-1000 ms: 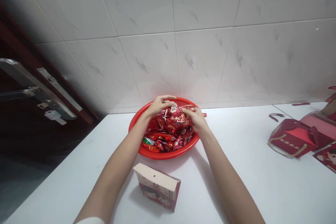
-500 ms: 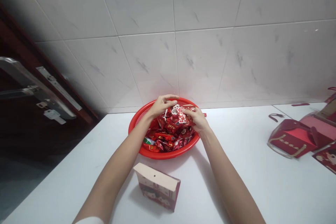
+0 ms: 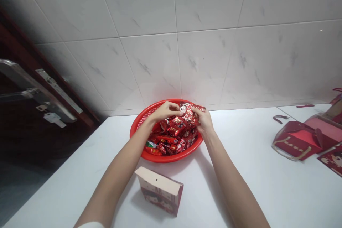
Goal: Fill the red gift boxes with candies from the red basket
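A red plastic basket (image 3: 172, 159) holds a heap of shiny red wrapped snacks (image 3: 168, 142). Over its back right side, my right hand (image 3: 203, 119) grips several red-and-white patterned snack packets (image 3: 189, 112), the thumb lying across them. From the other side my left hand (image 3: 166, 111) reaches in, its thumb and fingers pinched at the left edge of these packets. Just in front of the basket, between my forearms, a cream and dark red paper gift box (image 3: 159, 192) stands on the white table.
Farther right lie a dark red gift box with a rope handle (image 3: 296, 142), more red packaging (image 3: 332, 158) and a dark ribbon strip (image 3: 280, 118). A tiled wall (image 3: 208, 64) rises behind the table (image 3: 240, 149). On the left is a door handle with keys (image 3: 53, 117).
My left hand's fingers have curled in to the packets' edge. The packets in my right hand have shifted slightly right, showing more red wrappers below. The gift box stays in place.
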Motion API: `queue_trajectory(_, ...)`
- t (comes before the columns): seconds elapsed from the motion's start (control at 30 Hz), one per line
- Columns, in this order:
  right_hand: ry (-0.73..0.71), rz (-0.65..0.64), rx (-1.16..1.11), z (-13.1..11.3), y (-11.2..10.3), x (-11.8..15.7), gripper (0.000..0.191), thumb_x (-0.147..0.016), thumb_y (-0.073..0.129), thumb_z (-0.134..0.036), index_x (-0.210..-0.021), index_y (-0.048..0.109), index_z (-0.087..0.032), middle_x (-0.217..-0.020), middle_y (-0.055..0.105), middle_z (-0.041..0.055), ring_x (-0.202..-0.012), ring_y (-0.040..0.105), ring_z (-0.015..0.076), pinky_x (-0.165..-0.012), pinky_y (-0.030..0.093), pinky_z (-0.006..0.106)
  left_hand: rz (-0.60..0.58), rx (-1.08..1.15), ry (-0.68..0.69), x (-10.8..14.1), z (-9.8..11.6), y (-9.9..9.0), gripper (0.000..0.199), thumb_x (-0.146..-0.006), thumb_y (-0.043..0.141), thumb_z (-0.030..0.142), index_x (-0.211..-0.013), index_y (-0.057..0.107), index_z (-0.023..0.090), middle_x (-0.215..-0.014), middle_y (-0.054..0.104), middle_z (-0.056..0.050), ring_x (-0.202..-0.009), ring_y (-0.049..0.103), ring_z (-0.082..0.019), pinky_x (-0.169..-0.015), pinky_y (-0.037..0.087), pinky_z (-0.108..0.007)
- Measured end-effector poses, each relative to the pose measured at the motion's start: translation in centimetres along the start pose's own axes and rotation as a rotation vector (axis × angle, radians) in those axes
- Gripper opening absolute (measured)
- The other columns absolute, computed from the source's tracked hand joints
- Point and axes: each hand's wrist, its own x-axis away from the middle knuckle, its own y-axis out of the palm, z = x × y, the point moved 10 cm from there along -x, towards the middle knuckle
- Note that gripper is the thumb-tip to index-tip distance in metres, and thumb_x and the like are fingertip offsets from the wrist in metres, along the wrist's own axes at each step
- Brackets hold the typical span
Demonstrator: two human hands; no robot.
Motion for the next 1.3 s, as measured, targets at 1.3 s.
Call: queue_trajectory(1.3, 0.143, -0.062, -0.086, 1.4, -0.3, -0.8, 0.018, -0.058, 0.081, -0.012, -0.072, 0.071, -0.015, -0.072, 0.077, 0.0033, -0.063, 0.071, 0.0179, -0.064, 0.06, 0.028, 0.092, 0.115, 0.063, 0.2, 0.4, -1.8, 0.043, -0.069, 0.08, 0.055, -0.083, 0.075, 0.014, -0.085, 0.074, -0.007, -0.081, 0.065, -0.02, -0.078, 0.05, -0.032)
